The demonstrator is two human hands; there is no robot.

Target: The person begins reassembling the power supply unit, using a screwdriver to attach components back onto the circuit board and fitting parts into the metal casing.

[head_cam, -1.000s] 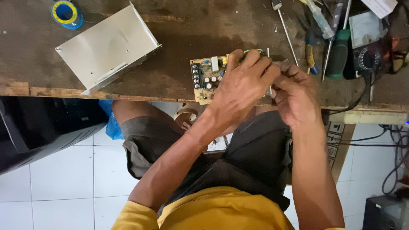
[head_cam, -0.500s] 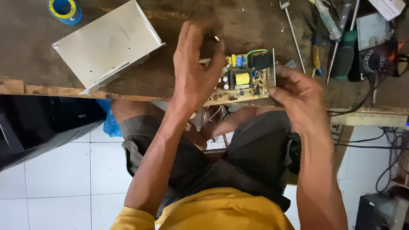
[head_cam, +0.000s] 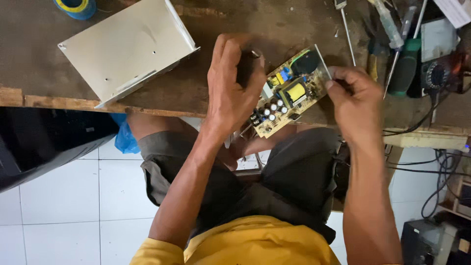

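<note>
Head view shows the left hand [head_cam: 230,93] hiding something dark pinched in its fingers, while the right hand [head_cam: 355,100] grips the tan circuit board [head_cam: 289,93], tilted above the workbench [head_cam: 245,19] edge.

workbench [head_cam: 44,54]: worn, matt, rough wood | casing [head_cam: 125,46] left of circuit board [head_cam: 289,93]: dull sheet metal, smooth | circuit board: tan laminate, glossy plastic parts | tape roll [head_cam: 76,6] far left of board: shiny plastic | floor tiles [head_cam: 59,206] below board: glazed white

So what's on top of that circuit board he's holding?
The circuit board carries a yellow block, several silver-topped capacitors and a dark round part. The left hand covers its left end, so parts there are hidden.
</note>
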